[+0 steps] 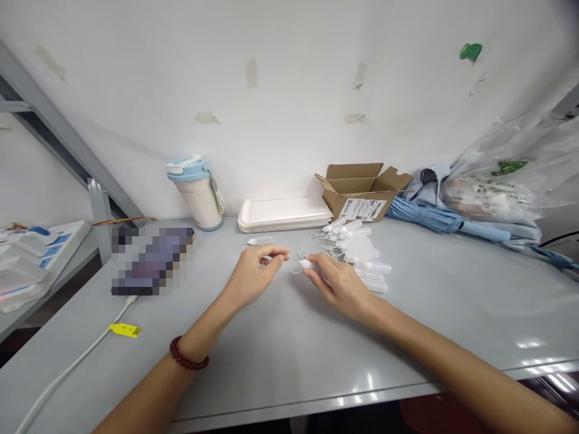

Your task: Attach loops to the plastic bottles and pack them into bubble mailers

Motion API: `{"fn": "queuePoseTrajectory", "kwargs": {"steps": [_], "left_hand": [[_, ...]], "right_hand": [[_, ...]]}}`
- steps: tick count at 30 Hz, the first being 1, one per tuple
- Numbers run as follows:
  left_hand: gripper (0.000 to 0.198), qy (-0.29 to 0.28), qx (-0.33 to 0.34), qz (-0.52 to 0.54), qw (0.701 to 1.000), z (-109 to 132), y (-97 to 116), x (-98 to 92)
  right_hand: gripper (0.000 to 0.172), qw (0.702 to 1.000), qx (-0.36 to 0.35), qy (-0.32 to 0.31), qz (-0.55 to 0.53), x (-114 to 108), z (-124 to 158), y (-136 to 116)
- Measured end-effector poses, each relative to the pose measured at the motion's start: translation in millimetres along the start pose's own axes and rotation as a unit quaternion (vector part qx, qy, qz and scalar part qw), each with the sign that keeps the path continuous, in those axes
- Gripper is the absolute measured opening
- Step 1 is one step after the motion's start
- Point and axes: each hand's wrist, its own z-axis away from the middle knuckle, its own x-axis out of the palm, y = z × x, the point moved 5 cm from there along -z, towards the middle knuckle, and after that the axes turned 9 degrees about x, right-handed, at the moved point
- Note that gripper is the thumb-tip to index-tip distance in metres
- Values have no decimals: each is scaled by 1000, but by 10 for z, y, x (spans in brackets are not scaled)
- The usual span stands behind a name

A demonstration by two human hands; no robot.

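Looped vial (306, 264): between front and back edges of tabletop (289, 355), pinched in your right fingers (320, 262); your left fingers (274, 266) nearly meet (grip, if any, unclear). Risk: its loop (295, 273) could snag, dragging piled vials (358, 247).

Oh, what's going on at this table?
A person is working with small things bare-handed. The right hand pinches a white-topped piece with a thin loop; the left hand is close by, its fingertips nearly together, though whether they hold anything is unclear. A pile of clear, white-topped tubes lies just beyond the right hand, and a single tube beyond the left. Behind them stand white trays and an open cardboard box.
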Motion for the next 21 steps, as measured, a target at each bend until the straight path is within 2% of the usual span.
{"fn": "queuePoseTrajectory", "kwargs": {"steps": [5,8,10,13,16,19,21], "left_hand": [[24,-87,10,1,996,-4,19,71],[23,-144,-7,-39,989,-34,-73,-35],[22,-157,-30,-65,985,-64,-192,-179],[23,-131,-65,-109,983,-104,-419,-397],[22,-73,-91,-218,969,-124,-613,-540],[25,-46,-105,-333,936,-129,-714,-571],[26,-48,-101,-356,928,-132,-739,-546]], "right_hand": [[23,1000,-5,-16,1,14,3,-21],[24,999,12,-38,3,32,-13,-6],[23,998,27,-53,9,48,-23,17],[20,997,32,-64,32,72,-27,40],[22,995,26,-77,63,97,-19,46],[24,993,28,-90,77,112,-14,44],[25,992,34,-87,82,106,-20,43]]}}
